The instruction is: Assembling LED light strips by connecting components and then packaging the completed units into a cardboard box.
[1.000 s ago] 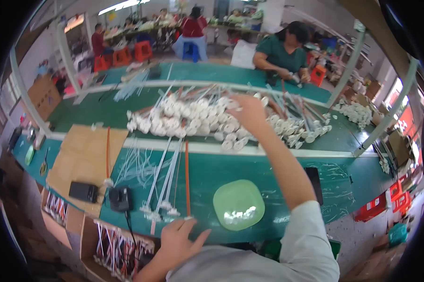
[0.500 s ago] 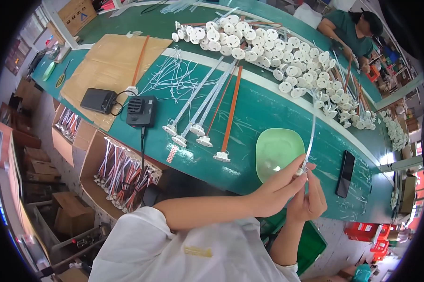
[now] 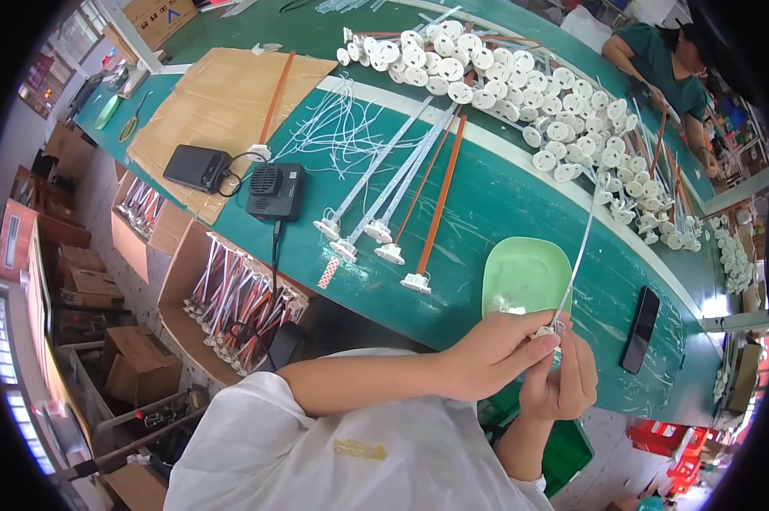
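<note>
Both hands, left hand and right hand, are staying pinched on one white rod at lower right, while five finished rods are lying mid-frame and many white discs are waiting above.

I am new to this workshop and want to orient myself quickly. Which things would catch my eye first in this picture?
First, the left hand and right hand meet low in the centre, holding a thin white rod with a round white cap. Just above them, a pale green plastic dish stands out on the green table. Along its far side runs a heap of round white caps on rods.
</note>
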Available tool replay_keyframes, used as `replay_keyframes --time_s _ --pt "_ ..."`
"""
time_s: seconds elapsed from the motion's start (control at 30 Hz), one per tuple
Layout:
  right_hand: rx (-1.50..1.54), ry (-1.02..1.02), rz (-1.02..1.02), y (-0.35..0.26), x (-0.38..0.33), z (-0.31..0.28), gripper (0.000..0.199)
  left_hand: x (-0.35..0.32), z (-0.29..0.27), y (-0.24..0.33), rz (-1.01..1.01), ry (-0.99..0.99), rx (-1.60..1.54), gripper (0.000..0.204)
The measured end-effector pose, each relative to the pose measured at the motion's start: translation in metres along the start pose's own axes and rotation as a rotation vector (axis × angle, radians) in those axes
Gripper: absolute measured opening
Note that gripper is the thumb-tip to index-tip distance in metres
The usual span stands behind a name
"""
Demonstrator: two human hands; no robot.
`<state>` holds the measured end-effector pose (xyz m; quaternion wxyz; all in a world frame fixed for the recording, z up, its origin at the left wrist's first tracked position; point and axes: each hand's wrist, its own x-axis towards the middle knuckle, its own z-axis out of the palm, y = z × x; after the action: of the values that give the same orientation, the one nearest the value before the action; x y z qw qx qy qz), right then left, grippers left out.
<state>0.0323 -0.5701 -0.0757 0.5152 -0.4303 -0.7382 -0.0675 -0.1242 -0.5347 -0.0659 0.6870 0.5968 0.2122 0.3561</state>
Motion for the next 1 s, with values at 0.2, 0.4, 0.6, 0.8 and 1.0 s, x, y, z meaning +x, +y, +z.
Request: replay_keyframes --time_s 0.2,0.4,0.6,0.8,1.0 --pt "-0.011 -0.073 0.014 0.007 0.002 0.003 0.025 0.003 0.0 -0.018 -0.008 0.107 -0.195 0.044" --pt "-0.058 -0.093 0.066 0.003 0.001 -0.001 0.02 0.009 0.012 -0.02 0.193 0.204 -0.059 0.038" --pt "0.022 -0.143 0.043 -0.01 0.019 0.001 0.025 -0.006 0.022 -0.021 0.104 0.301 -0.414 0.041" --pt "0.137 -0.327 0.189 -0.001 0.037 -0.008 0.029 -0.024 -0.015 -0.023 0.015 0.229 -0.202 0.039" --pt "0.009 -0.644 0.235 0.041 0.043 0.005 0.028 -0.037 -0.03 -0.026 0.037 0.299 -0.438 0.049"
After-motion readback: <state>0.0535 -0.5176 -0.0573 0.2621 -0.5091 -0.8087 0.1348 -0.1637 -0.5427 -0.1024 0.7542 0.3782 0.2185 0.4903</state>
